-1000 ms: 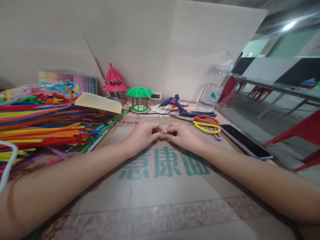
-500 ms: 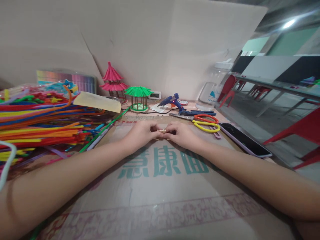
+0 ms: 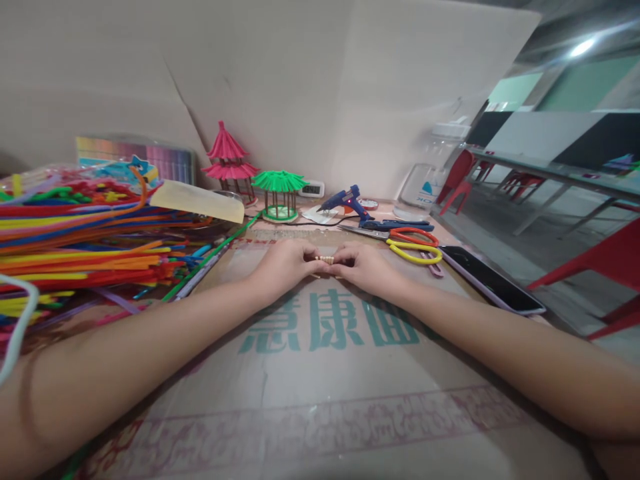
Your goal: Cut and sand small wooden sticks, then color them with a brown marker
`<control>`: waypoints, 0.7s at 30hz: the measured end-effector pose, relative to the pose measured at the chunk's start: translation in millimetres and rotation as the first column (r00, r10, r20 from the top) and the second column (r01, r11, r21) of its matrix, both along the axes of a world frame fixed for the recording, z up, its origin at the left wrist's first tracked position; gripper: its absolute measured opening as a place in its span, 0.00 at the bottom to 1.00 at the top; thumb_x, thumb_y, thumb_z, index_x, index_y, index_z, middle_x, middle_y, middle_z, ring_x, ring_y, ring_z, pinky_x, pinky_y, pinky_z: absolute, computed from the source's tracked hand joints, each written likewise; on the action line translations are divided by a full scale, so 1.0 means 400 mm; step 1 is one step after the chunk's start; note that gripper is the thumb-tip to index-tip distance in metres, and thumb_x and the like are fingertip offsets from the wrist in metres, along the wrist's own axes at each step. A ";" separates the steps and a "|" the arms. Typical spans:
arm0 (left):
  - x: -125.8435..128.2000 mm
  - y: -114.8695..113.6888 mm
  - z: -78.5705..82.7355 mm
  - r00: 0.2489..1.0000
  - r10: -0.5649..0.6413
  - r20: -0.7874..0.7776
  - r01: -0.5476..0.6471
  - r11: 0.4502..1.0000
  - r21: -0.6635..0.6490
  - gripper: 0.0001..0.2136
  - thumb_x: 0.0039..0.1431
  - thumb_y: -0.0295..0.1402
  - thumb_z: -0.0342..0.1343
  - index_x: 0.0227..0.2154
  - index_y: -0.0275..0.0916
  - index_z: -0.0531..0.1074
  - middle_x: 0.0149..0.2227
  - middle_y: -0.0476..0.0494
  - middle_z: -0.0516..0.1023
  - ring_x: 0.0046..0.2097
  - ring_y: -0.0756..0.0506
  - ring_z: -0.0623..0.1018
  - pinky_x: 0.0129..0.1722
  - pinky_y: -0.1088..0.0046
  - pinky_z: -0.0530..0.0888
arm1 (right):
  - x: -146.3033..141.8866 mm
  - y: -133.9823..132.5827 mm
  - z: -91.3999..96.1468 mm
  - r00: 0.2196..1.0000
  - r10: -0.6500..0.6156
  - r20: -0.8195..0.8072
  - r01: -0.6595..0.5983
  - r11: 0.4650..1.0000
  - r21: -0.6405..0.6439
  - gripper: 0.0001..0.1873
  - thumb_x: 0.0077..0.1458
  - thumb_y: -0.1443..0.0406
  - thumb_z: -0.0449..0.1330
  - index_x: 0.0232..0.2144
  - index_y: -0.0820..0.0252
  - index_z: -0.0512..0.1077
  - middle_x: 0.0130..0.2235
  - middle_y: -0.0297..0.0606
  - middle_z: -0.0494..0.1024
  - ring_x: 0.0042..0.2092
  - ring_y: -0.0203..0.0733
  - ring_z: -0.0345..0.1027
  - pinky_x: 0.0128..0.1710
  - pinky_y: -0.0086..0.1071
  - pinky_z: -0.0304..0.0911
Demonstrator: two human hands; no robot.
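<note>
My left hand (image 3: 284,268) and my right hand (image 3: 369,270) meet over the cardboard, fingers and thumbs closed in a pinch. Between them is a small row of thin pale sticks (image 3: 326,260), gripped from both sides. Only their light ends show; the rest is hidden by my fingers. A thin pale tip pokes out below the left fingertips. Printed cardboard (image 3: 310,387) with green characters lies under my forearms.
Colourful pipe cleaners (image 3: 90,240) pile up on the left. Behind my hands stand a red pagoda model (image 3: 231,157), a green-roofed pavilion (image 3: 280,193) and a blue glue gun (image 3: 347,200). Scissors (image 3: 413,247), a phone (image 3: 493,280) and a water bottle (image 3: 425,177) are to the right.
Both hands stay together with the pale sticks between them. The ends of the sticks now show as a more even row. The view has shifted slightly.
</note>
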State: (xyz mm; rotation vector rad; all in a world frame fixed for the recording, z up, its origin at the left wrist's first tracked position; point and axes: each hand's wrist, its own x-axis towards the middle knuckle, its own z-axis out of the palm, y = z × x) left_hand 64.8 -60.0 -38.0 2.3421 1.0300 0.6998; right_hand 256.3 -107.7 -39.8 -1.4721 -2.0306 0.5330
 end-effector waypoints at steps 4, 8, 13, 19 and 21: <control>0.000 -0.009 0.006 0.999 -0.019 -0.030 0.021 0.997 0.072 0.08 0.57 0.36 0.64 0.25 0.38 0.80 0.25 0.50 0.80 0.29 0.48 0.74 0.29 0.74 0.60 | -0.001 -0.001 0.000 1.000 0.001 0.005 -0.001 1.000 -0.008 0.08 0.59 0.67 0.64 0.30 0.58 0.83 0.29 0.34 0.76 0.33 0.37 0.68 0.34 0.29 0.57; -0.006 -0.016 0.009 0.996 -0.057 -0.067 0.064 0.993 0.104 0.06 0.59 0.31 0.61 0.27 0.38 0.80 0.27 0.49 0.81 0.31 0.48 0.75 0.30 0.74 0.61 | 0.002 0.003 -0.004 1.000 0.002 0.006 -0.002 1.000 0.018 0.07 0.58 0.68 0.65 0.29 0.58 0.82 0.30 0.33 0.77 0.33 0.37 0.68 0.34 0.29 0.57; -0.012 -0.024 0.014 0.989 -0.105 -0.108 0.119 0.983 0.139 0.09 0.64 0.31 0.57 0.29 0.38 0.80 0.28 0.48 0.81 0.30 0.48 0.75 0.30 0.74 0.62 | 0.002 0.004 -0.004 1.000 0.007 0.030 -0.008 0.999 0.048 0.07 0.57 0.70 0.65 0.29 0.58 0.82 0.30 0.33 0.77 0.33 0.37 0.68 0.34 0.29 0.57; -0.015 -0.019 0.012 0.993 -0.084 -0.086 0.101 0.972 0.213 0.10 0.64 0.36 0.57 0.30 0.40 0.80 0.30 0.48 0.82 0.34 0.47 0.77 0.32 0.73 0.63 | -0.002 -0.002 0.008 1.000 -0.012 0.020 0.011 1.000 0.020 0.07 0.57 0.69 0.66 0.28 0.59 0.82 0.29 0.34 0.77 0.34 0.37 0.69 0.35 0.29 0.58; -0.015 -0.016 0.009 0.994 -0.096 -0.057 0.105 0.979 0.177 0.08 0.63 0.35 0.58 0.32 0.41 0.81 0.32 0.49 0.83 0.34 0.47 0.78 0.32 0.74 0.64 | -0.001 -0.003 0.010 1.000 -0.009 -0.001 0.009 1.000 0.006 0.06 0.57 0.68 0.66 0.28 0.59 0.82 0.30 0.34 0.77 0.35 0.38 0.69 0.35 0.30 0.58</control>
